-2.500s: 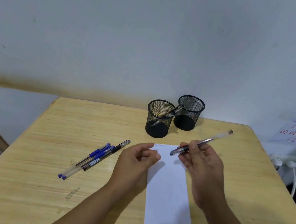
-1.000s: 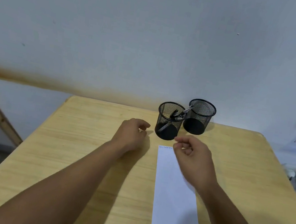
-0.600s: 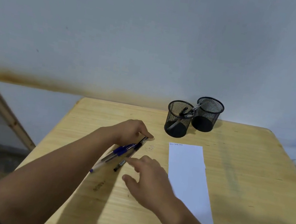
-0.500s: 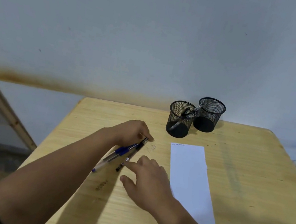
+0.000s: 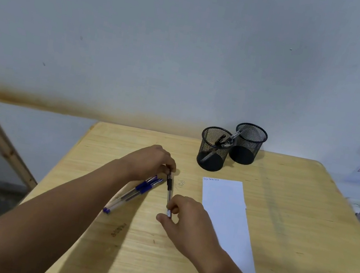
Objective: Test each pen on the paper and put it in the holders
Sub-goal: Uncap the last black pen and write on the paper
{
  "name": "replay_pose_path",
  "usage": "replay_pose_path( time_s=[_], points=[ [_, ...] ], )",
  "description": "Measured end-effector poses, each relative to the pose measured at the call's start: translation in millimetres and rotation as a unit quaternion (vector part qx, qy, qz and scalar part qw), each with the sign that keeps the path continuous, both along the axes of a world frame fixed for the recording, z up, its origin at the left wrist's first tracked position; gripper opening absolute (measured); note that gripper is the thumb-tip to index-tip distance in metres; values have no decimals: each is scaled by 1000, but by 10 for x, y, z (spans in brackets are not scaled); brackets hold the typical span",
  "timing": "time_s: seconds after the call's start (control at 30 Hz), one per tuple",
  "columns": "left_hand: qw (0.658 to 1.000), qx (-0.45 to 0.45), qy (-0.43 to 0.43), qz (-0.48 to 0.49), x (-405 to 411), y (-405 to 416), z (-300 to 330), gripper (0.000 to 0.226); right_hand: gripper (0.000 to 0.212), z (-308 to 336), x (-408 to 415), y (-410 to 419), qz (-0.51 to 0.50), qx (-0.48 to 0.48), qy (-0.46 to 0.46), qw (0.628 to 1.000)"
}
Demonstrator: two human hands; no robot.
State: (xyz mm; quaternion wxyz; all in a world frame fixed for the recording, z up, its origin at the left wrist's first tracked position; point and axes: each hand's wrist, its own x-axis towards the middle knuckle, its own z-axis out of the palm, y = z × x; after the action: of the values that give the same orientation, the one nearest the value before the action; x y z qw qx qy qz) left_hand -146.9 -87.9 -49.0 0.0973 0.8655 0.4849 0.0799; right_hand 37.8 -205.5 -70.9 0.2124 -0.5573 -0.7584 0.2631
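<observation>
Across the lower frame spreads a pale wooden tabletop (image 5: pixel 290 224) under a grey wall. Right of centre lies a white paper strip (image 5: pixel 225 216), its long axis running from upper left to lower right, with tiny writing at its top edge. Above it stand two black mesh cylinder holders (image 5: pixel 213 152), touching, with pens leaning inside the left one. At centre, the left hand (image 5: pixel 151 161) pinches the top end of a clear black-grip pen (image 5: pixel 169 190), and the right hand (image 5: pixel 186 222) pinches its bottom end; the pen runs nearly vertically in the frame. Just left, two blue-capped pens (image 5: pixel 135 191) lie diagonally on the tabletop.
</observation>
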Motion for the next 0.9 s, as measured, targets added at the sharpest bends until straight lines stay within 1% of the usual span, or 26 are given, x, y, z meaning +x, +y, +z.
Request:
replay_pose_path(
  time_s=[0.07,0.23,0.3,0.37,0.5,0.6,0.67,0.73,0.8,0.9],
  points=[
    [1000,13,-12,2,9,-20,34,16,20,17,29,15,-16,-19,23,999],
    [998,27,-57,3,63,-131,159,15,28,71,229,29,-51,-42,78,995],
    [996,34,-78,-1,107,-192,180,15,30,107,338,33,-52,-43,82,994],
    [995,41,-93,-13,180,-267,182,15,25,149,445,48,-58,-42,84,994],
    [990,55,-127,-34,368,-426,148,12,10,242,652,81,-68,-21,55,996],
    [987,69,-141,-42,529,-550,89,10,9,300,805,106,-43,2,3,999],
    [984,73,-158,-33,626,-621,67,8,7,313,895,115,-23,3,-12,1000],
    [981,66,-183,-21,705,-678,47,7,5,309,971,112,-15,-4,9,1000],
    [977,47,-208,-8,767,-727,17,6,3,307,1019,98,-22,-10,48,999],
    [968,19,-249,27,849,-799,-41,7,7,267,1041,79,-31,-1,96,995]
  ],
)
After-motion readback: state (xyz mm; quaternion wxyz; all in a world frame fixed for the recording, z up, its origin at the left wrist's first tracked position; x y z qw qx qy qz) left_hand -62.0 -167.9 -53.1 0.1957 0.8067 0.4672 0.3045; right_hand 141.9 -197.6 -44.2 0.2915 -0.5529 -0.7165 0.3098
